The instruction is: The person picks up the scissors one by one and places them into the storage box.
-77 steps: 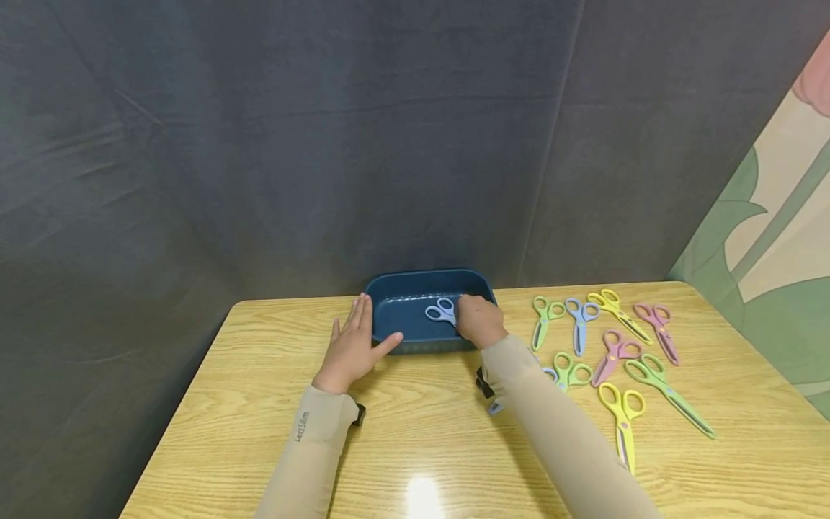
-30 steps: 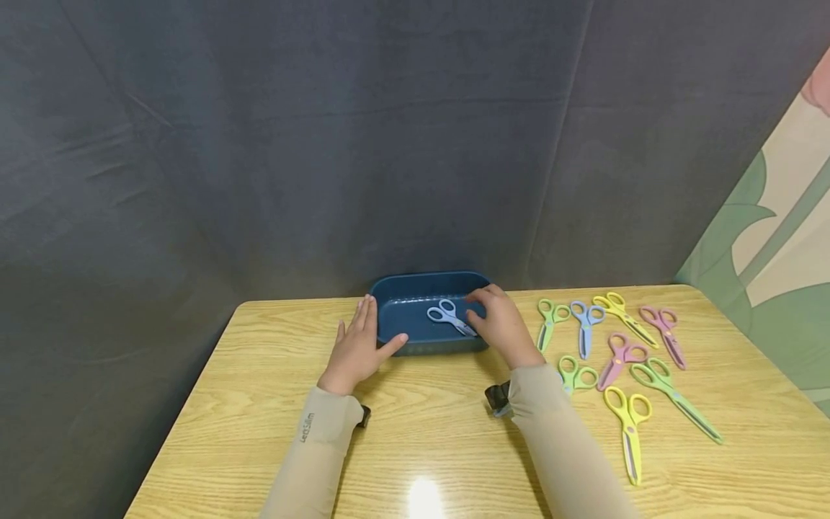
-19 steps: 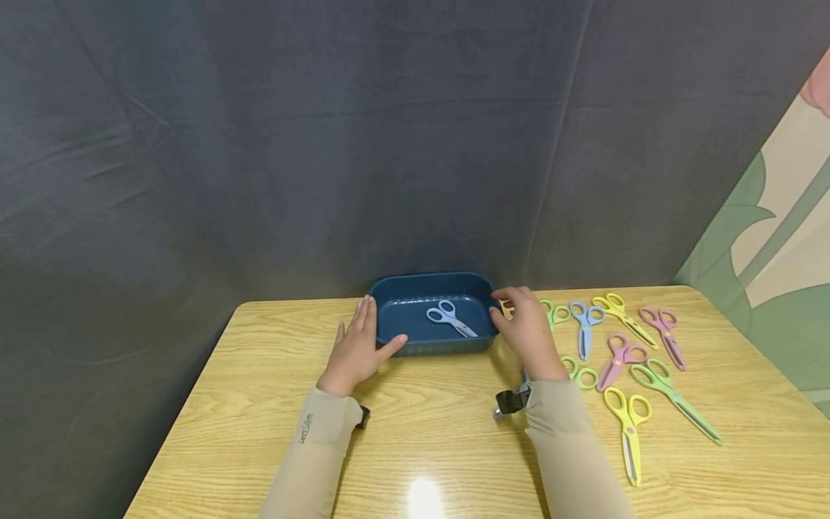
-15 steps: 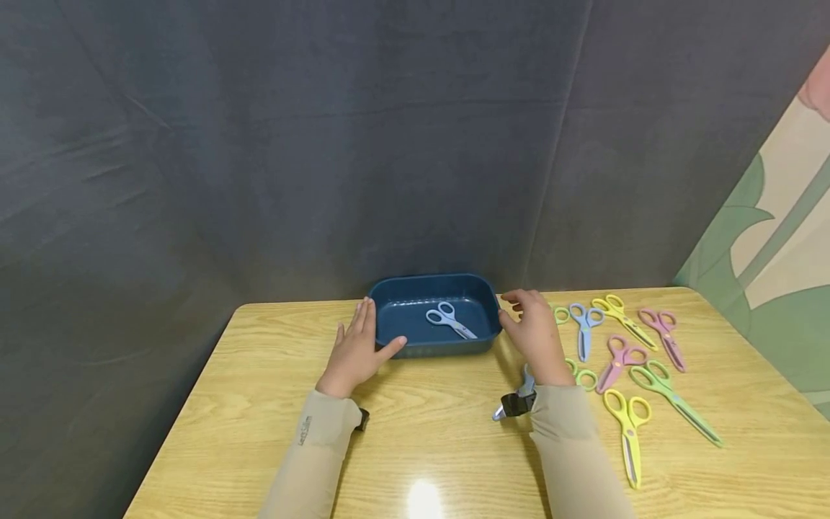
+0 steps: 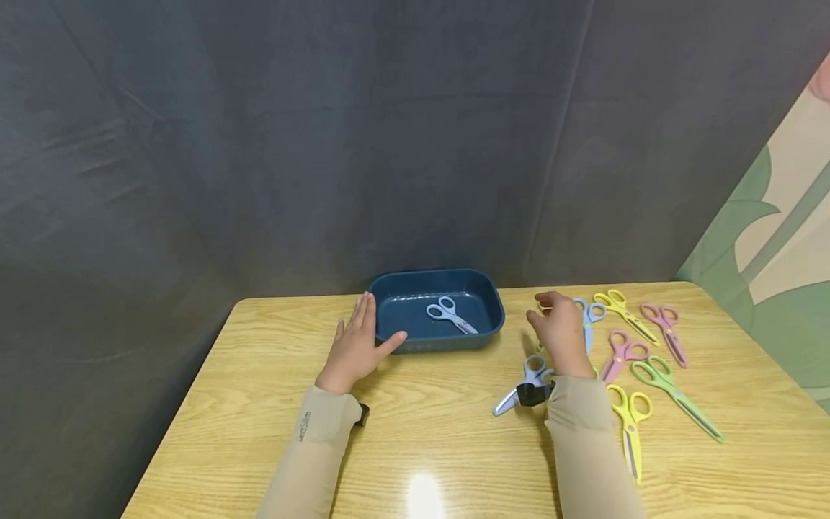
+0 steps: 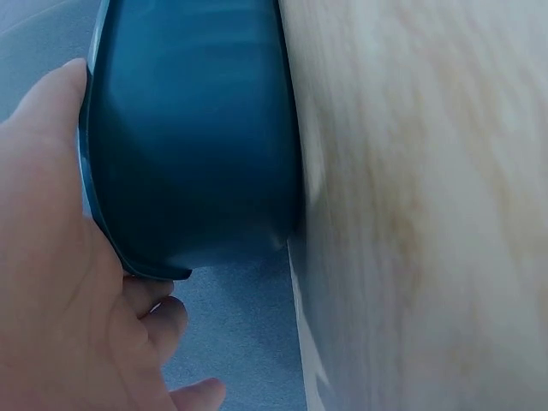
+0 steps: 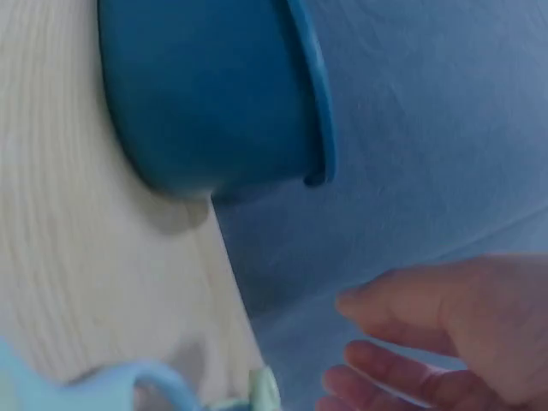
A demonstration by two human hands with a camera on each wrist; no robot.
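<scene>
My left hand (image 5: 353,351) lies with spread, straight fingers on the left end of a dark blue plastic tub (image 5: 447,344). In the left wrist view its thumb and palm touch the tub's rim. One pair of light blue scissors (image 5: 455,318) sits inside the tub. Right of the tub, my right hand (image 5: 563,331) hovers over the table, fingers loosely bent and holding nothing. Beneath it, green scissors are mostly hidden; a green piece (image 7: 264,390) shows in the right wrist view. Another pair of blue scissors (image 5: 527,376) lies by the right wrist, partly covered by the wrist camera (image 5: 533,394).
Several more scissors are spread on the wooden table (image 5: 421,425) at the right: blue (image 5: 588,335), yellow (image 5: 629,317), pink (image 5: 671,337), pink (image 5: 616,364), long green (image 5: 681,400) and yellow (image 5: 629,432). A dark grey curtain (image 5: 389,144) hangs behind the table's back edge.
The right hand has let go of the blue scissors in the tub, drawn out over the right rim and moved right to above the green scissors. The left hand has stayed on the tub.
</scene>
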